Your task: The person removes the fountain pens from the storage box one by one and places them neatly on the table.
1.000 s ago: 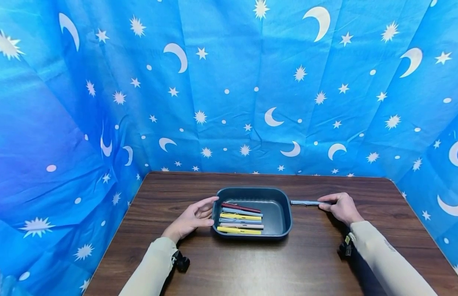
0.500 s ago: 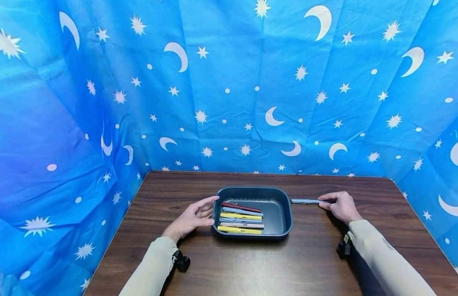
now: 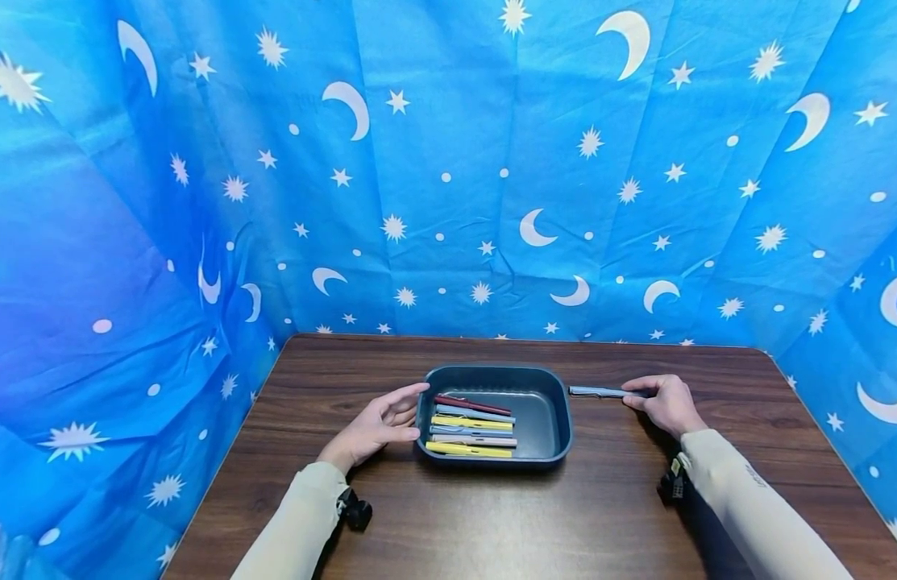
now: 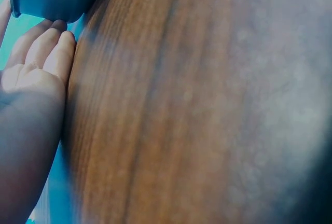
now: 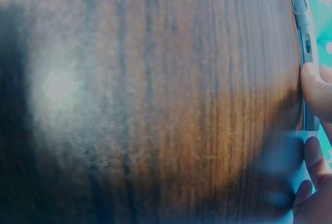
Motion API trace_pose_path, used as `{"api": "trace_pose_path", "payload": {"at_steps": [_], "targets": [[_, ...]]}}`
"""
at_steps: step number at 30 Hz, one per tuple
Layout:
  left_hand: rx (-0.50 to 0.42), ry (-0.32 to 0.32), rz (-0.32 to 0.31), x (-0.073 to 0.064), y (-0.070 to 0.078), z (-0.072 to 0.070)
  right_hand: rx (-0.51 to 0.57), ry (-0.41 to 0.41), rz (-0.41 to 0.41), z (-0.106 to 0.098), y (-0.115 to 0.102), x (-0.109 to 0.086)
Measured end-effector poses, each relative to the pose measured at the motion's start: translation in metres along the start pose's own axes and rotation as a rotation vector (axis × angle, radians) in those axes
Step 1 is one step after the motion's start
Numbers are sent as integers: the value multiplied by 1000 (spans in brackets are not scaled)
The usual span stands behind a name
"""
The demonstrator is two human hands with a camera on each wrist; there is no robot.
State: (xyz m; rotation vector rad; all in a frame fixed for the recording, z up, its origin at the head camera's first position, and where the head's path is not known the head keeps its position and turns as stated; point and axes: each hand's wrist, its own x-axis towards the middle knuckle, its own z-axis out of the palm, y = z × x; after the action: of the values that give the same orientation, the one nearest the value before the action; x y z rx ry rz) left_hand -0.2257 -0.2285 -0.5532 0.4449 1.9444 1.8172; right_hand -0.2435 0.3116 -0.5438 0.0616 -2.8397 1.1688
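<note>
In the head view a dark blue-grey tray (image 3: 541, 419) stands mid-table. Several capped pens lie side by side in its left part: a dark red pen (image 3: 473, 404), light blue ones, a pinkish-beige pen (image 3: 484, 441) and yellow ones, such as the front yellow pen (image 3: 468, 450). My left hand (image 3: 379, 427) rests at the tray's left wall, thumb and fingers spread and loosely bent. To the right of the tray, my right hand (image 3: 666, 405) pinches the right end of a light blue pen (image 3: 595, 391). The pen points left, its tip end close to the tray's right rim.
The brown wood-grain table (image 3: 492, 524) has a back edge against a blue cloth (image 3: 448, 201) with moons and stars. The cloth also hangs at both sides. A black wrist camera (image 3: 357, 511) sits under the left wrist, another camera (image 3: 671, 485) under the right.
The left end of the pinched light blue pen has shifted slightly away from me. Both hands and the tray stay nearly still.
</note>
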Motion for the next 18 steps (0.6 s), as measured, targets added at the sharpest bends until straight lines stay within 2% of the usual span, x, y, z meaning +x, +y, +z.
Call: {"api": "trace_pose_path", "payload": {"at_steps": [18], "targets": [[-1,-15,14,0,-2,-1,2,-8,9,0,-3,0]]}}
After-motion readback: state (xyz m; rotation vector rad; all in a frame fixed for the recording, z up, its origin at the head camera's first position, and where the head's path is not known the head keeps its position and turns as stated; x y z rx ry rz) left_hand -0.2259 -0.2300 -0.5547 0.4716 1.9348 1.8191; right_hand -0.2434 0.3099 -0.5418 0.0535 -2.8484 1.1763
